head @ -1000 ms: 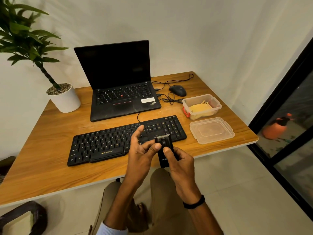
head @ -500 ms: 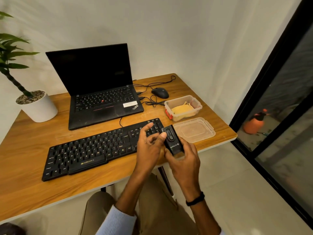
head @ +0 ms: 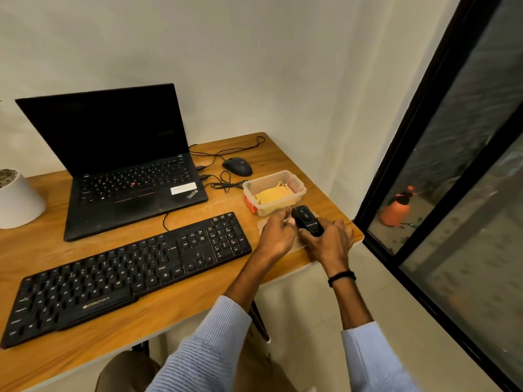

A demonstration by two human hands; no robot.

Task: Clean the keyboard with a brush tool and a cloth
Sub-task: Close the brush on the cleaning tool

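Person, head-camera view of arms and lap.
- Left sleeve (head: pixel 209 343): pale blue knit with fine horizontal ribbing; the cuff sits partway up the forearm.
- Right sleeve (head: pixel 370 360): same pale blue ribbed knit, with the cuff also on the forearm.
- Wristband (head: pixel 341 278): thin, black, worn on the right wrist; any marking is too small to read.
- Left hand (head: pixel 276 236), right hand (head: pixel 329 241): bare.
- Trousers (head: pixel 127 372): plain olive-khaki fabric, seen at the lap.

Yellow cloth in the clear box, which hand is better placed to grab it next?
Left, probably. The right hand grips the black brush tool. The left hand sits beside it, in front of the clear box holding the yellow cloth; whether it touches the tool is unclear.
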